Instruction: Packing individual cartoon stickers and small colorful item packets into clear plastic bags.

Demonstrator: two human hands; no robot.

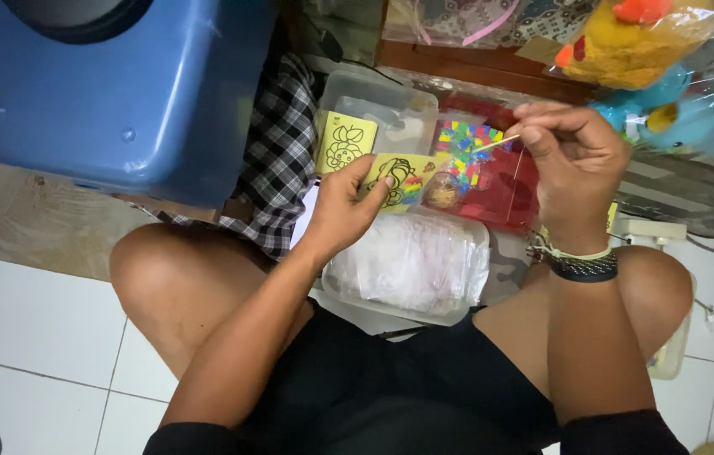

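Lying flat under the left hand [347, 206], the yellow picture card [399, 179] ran its long axis left to right, above a clear plastic tub [412, 265] between the knees. Left fingers pressed its near-left edge. Right hand [572, 164], pinched closed on a thin stick [496, 143], hung up and right; stick tip aimed toward the card. A second yellow card [344, 143] sat just left; a red tray [500, 190] lay behind.

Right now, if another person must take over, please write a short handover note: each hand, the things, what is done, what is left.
Left hand: holds the yellow picture card, partly coloured, over the clear plastic box.
Right hand: fingers pinch a thin wooden stick, tip toward the card.
A second yellow card, outline only, lies on another clear box.
Done: some colour on the held card. Left: its bare yellow parts.
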